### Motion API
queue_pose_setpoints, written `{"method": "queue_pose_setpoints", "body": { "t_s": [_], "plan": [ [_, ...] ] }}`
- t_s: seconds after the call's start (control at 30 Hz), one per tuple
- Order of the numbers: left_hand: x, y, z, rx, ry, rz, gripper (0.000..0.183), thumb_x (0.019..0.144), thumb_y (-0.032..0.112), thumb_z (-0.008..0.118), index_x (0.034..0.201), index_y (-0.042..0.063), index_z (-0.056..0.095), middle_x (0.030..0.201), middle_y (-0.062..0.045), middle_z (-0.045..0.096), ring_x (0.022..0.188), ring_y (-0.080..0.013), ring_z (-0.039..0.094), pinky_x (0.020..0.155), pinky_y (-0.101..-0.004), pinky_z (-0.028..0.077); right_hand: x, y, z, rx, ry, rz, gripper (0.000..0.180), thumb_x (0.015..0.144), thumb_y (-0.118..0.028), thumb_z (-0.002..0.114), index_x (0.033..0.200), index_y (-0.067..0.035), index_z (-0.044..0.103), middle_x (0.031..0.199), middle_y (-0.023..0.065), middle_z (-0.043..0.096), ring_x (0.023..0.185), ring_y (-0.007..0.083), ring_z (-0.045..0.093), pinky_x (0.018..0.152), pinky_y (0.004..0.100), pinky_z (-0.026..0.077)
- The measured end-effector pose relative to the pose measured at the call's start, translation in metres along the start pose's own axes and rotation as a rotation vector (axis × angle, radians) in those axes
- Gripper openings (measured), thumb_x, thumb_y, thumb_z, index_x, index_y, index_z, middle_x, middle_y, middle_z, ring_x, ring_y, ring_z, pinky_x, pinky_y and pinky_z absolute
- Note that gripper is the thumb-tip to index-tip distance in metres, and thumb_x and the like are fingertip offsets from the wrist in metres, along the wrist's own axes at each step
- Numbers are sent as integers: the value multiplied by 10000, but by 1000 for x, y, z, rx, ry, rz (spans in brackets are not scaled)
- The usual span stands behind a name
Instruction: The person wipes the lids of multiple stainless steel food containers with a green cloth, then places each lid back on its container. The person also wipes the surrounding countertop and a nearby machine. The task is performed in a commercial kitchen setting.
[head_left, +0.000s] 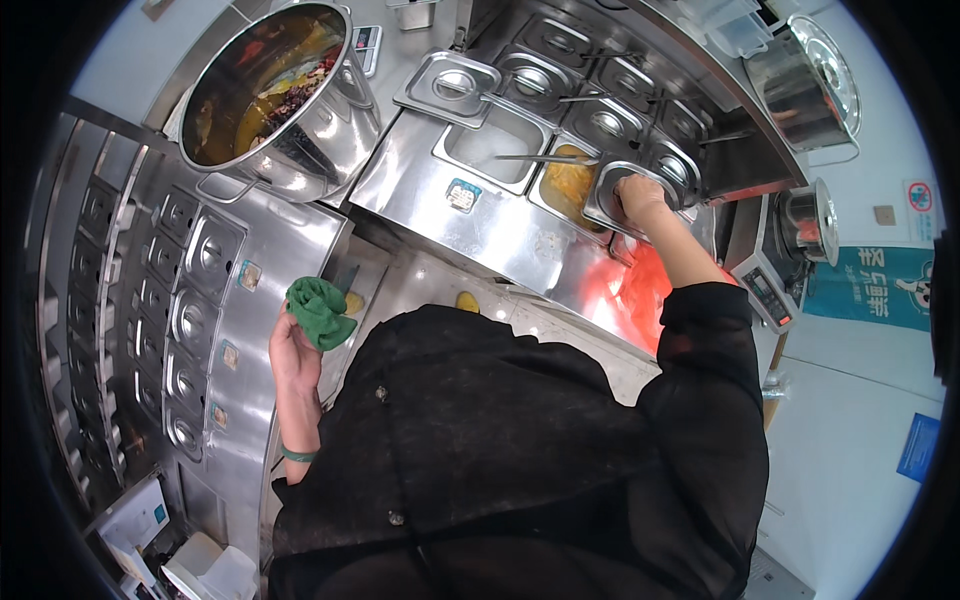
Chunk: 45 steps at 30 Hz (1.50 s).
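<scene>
In my left hand (297, 346) is a crumpled green cloth (321, 313), held away from the counter on the left. My right hand (640, 196) grips the top of a stainless steel pan lid (606, 196), its fingers hiding the handle. That lid lies tilted beside an uncovered pan of yellow food (568, 180), with a metal utensil (536, 158) across the pan's top. Further left, a pan of whitish contents (499, 146) is uncovered, and another steel lid (448, 86) rests over its back edge.
A large steel stockpot (322, 142) with broth and dark red pieces stands at the upper left. More lidded pans (187, 319) line the left counter. A digital scale (763, 291) and a lidded pot (808, 221) are at the right. Red light falls on the counter's right end.
</scene>
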<state>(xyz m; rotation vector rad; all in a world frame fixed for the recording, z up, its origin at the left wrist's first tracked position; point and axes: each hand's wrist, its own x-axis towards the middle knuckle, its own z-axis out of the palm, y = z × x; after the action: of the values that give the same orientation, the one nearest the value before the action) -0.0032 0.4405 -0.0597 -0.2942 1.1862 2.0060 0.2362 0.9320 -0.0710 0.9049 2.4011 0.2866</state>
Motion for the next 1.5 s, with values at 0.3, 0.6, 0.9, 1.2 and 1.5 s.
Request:
{"method": "queue_pose_setpoints", "body": {
  "t_s": [0.3, 0.6, 0.9, 1.2, 1.5],
  "plan": [
    [0, -9, 16, 27, 68, 23, 312, 872, 188, 363, 1027, 6, 564, 1011, -96, 602, 941, -208, 564, 851, -344, 443, -56, -33, -37, 147, -132, -216, 208, 765, -131, 534, 908, -40, 653, 965, 170, 627, 933, 303, 604, 798, 374, 487],
    [48, -35, 103, 210, -65, -160, 318, 871, 280, 386, 904, 27, 577, 895, -85, 610, 849, -195, 587, 770, -326, 470, -79, -118, -71, 446, 93, -430, 203, 668, -58, 518, 834, -2, 621, 804, 226, 621, 774, 353, 621, 700, 414, 499],
    [63, -41, 145, 864, -438, -369, 342, 820, 345, 607, 869, 7, 603, 744, -43, 605, 611, -105, 575, 550, -235, 469, -83, -168, -92, 460, 271, -566, 117, 702, -14, 538, 796, 29, 594, 780, 203, 621, 776, 324, 620, 665, 382, 508],
    [73, -45, 126, 790, -469, -482, 184, 780, 207, 670, 740, 45, 593, 673, -21, 599, 555, -88, 565, 517, -222, 463, -81, -168, -87, 450, 505, -651, 148, 686, -43, 576, 823, 8, 558, 753, 144, 584, 710, 292, 622, 600, 361, 506],
    [57, -34, 115, 531, -482, -333, 130, 816, 98, 587, 893, -4, 610, 775, -58, 633, 638, -114, 610, 593, -238, 512, -99, -145, -87, 966, 523, -403, 180, 749, -154, 633, 899, -64, 591, 860, 101, 566, 767, 294, 591, 689, 385, 473]
  ]
}}
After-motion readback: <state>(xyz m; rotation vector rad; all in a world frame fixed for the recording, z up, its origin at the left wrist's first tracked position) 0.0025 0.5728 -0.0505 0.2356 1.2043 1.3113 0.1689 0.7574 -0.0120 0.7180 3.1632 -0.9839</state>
